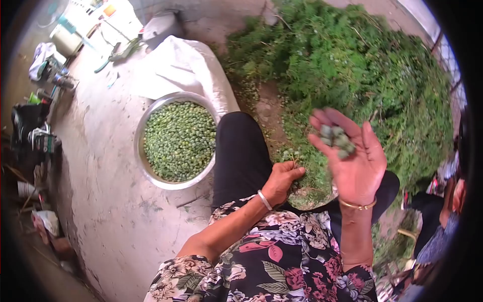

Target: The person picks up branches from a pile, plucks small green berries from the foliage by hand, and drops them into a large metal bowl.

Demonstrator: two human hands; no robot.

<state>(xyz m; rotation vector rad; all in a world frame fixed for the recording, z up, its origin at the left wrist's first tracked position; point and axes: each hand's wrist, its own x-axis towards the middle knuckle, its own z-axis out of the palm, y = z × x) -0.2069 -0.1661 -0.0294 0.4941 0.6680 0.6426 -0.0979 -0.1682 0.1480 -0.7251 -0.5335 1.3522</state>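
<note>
My right hand (354, 156) is raised palm up over the leafy heap, its fingers curled around several round green fruits (336, 141). Near my knee, my left hand (283, 181) is closed on a thin green sprig (294, 157), with its thumb pressed toward the fingers. To the left of my leg, a wide metal basin (142, 162) holds a mass of small green fruits (178, 142). Cut green branches (347, 65) form a large pile in front of me and to the right.
Behind the basin lies a white sack (193, 70). A grey pot (160, 27) stands beyond it. Tools and bags line the left wall, including a black bag (22, 126). Another person's arm (445, 204) shows at the far right.
</note>
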